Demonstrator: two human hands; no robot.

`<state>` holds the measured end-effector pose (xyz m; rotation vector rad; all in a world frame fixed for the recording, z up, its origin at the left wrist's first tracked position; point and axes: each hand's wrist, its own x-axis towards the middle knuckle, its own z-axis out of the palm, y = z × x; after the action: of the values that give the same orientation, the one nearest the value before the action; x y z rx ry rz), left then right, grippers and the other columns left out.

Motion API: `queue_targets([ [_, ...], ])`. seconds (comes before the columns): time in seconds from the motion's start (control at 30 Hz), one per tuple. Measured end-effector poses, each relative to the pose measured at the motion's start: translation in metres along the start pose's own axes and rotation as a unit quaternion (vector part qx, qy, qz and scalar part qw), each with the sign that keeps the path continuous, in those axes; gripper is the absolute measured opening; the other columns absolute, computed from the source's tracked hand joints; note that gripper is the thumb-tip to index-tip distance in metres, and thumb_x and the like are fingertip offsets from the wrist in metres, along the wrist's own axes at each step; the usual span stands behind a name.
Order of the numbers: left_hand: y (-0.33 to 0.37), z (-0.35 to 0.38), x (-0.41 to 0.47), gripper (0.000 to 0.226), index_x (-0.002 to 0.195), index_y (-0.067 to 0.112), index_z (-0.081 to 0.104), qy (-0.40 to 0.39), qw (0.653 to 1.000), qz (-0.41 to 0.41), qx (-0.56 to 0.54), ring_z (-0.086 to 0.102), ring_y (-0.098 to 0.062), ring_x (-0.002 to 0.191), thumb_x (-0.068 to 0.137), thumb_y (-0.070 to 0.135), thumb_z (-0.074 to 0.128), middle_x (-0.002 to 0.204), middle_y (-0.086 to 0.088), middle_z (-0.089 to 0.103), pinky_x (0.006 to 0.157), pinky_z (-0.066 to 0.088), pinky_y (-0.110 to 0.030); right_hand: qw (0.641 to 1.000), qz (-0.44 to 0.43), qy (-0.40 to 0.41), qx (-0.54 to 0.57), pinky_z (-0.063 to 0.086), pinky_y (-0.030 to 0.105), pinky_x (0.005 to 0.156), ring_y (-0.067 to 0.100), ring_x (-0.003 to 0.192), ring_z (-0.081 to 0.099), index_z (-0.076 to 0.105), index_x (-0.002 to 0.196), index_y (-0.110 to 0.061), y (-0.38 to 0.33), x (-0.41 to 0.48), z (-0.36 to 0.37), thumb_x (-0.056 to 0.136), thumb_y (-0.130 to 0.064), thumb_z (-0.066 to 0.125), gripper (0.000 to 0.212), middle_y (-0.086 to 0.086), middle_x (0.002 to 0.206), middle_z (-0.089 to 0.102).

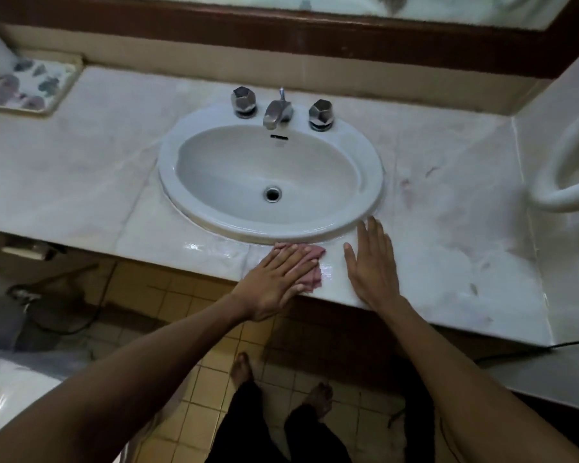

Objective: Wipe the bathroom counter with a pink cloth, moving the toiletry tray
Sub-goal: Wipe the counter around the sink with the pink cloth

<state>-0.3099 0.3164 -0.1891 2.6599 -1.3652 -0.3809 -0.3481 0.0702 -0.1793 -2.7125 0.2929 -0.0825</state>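
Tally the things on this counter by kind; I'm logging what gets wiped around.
Pink cloth: 1
Toiletry tray: 1
Sink: 1
Tap handles: 2
Spout: 1
Hands, left hand and right hand: 2
Total: 8

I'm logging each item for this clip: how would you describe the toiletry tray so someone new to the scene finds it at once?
Start at the oval sink in the middle of the pale marble counter and follow the counter to its far left end, against the back wall. The tray lies flat there, rectangular with a raised rim. Its white surface with muted purple and grey leaf shapes is the only patterned thing on the counter.
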Motion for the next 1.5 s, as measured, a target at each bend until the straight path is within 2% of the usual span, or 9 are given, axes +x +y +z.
queue_targets([
  [0.2, -0.073, -0.007, -0.077, 0.061, 0.163, 0.024, 0.001, 0.015, 0.998, -0.053, 0.0, -0.009, -0.017, 0.158, 0.11, 0.041, 0.027, 0.171, 0.005, -0.007, 0.129, 0.007, -0.045, 0.994, -0.106, -0.038, -0.007, 0.021, 0.045, 0.12, 0.029, 0.145, 0.029, 0.041, 0.144, -0.006, -0.096, 0.033, 0.037, 0.102, -0.034, 0.039, 0.05, 0.015, 0.155, 0.035],
  [0.33, -0.139, -0.015, -0.116, 0.061, 0.162, 0.027, -0.002, 0.032, 0.992, -0.123, -0.018, -0.011, -0.013, 0.157, 0.11, 0.042, 0.025, 0.171, 0.007, -0.008, 0.129, 0.004, -0.044, 0.99, -0.12, -0.06, -0.04, 0.035, 0.043, 0.107, 0.026, 0.121, 0.053, 0.052, 0.13, -0.011, -0.15, 0.049, 0.065, 0.103, -0.039, 0.032, 0.045, 0.008, 0.131, 0.06],
  [0.53, -0.231, -0.033, -0.142, 0.061, 0.162, 0.028, -0.006, 0.081, 0.939, -0.323, -0.089, -0.012, -0.016, 0.157, 0.107, 0.048, 0.011, 0.17, 0.008, -0.013, 0.127, 0.007, -0.053, 0.991, -0.099, -0.086, -0.031, 0.041, 0.041, 0.086, 0.031, 0.097, 0.061, 0.056, 0.12, -0.013, -0.22, 0.066, 0.09, 0.103, -0.043, 0.031, 0.043, 0.006, 0.107, 0.067],
  [0.67, -0.2, -0.031, -0.113, 0.062, 0.161, 0.024, -0.012, 0.159, 0.89, -0.398, -0.154, -0.018, -0.02, 0.156, 0.11, 0.041, 0.019, 0.17, 0.006, -0.016, 0.126, -0.009, -0.052, 0.991, -0.087, -0.104, -0.011, 0.044, 0.042, 0.08, 0.034, 0.091, 0.06, 0.055, 0.112, -0.014, -0.259, 0.081, 0.104, 0.102, -0.047, 0.026, 0.044, 0.009, 0.1, 0.066],
  [0.87, -0.223, -0.012, -0.176, 0.059, 0.163, 0.022, 0.005, 0.091, 0.979, -0.17, -0.068, -0.009, -0.021, 0.158, 0.11, 0.043, 0.022, 0.171, 0.001, -0.005, 0.127, 0.007, -0.051, 0.992, -0.102, -0.076, 0.021, 0.04, 0.04, 0.076, 0.033, 0.095, 0.055, 0.048, 0.111, -0.012, -0.327, 0.104, 0.129, 0.102, -0.04, 0.032, 0.034, 0.009, 0.107, 0.058],
  [0.93, -0.262, -0.015, -0.213, 0.059, 0.163, 0.024, 0.001, 0.09, 0.978, -0.179, -0.051, -0.012, -0.02, 0.158, 0.11, 0.042, 0.021, 0.171, 0.001, -0.008, 0.128, 0.003, -0.05, 0.99, -0.12, -0.069, 0.01, 0.043, 0.042, 0.082, 0.034, 0.103, 0.054, 0.046, 0.121, -0.011, -0.345, 0.111, 0.14, 0.101, -0.038, 0.034, 0.036, 0.011, 0.119, 0.054],
  [1.1, -0.355, -0.041, -0.269, 0.061, 0.161, 0.028, -0.009, 0.115, 0.905, -0.394, -0.11, -0.013, -0.021, 0.157, 0.108, 0.046, 0.014, 0.169, 0.01, -0.018, 0.125, 0.007, -0.059, 0.987, -0.142, -0.056, -0.045, 0.04, 0.049, 0.103, 0.037, 0.131, 0.041, 0.044, 0.136, -0.005, -0.374, 0.118, 0.159, 0.1, -0.035, 0.038, 0.047, 0.02, 0.146, 0.039],
  [1.23, -0.327, -0.044, -0.229, 0.06, 0.162, 0.02, -0.007, 0.148, 0.835, -0.506, -0.159, -0.016, -0.026, 0.156, 0.11, 0.041, 0.015, 0.168, -0.003, -0.02, 0.126, 0.0, -0.058, 0.982, -0.167, -0.058, -0.061, 0.029, 0.047, 0.113, 0.037, 0.14, 0.033, 0.042, 0.142, -0.004, -0.389, 0.122, 0.165, 0.101, -0.032, 0.039, 0.049, 0.022, 0.153, 0.034],
  [1.5, -0.31, -0.022, -0.252, 0.059, 0.162, 0.026, -0.004, 0.096, 0.964, -0.234, -0.088, -0.015, -0.02, 0.157, 0.111, 0.04, 0.022, 0.17, 0.002, -0.014, 0.128, 0.0, -0.048, 0.969, -0.221, -0.104, -0.048, 0.034, 0.049, 0.113, 0.042, 0.135, 0.039, 0.044, 0.138, 0.001, -0.417, 0.143, 0.176, 0.101, -0.028, 0.034, 0.049, 0.028, 0.148, 0.037],
])
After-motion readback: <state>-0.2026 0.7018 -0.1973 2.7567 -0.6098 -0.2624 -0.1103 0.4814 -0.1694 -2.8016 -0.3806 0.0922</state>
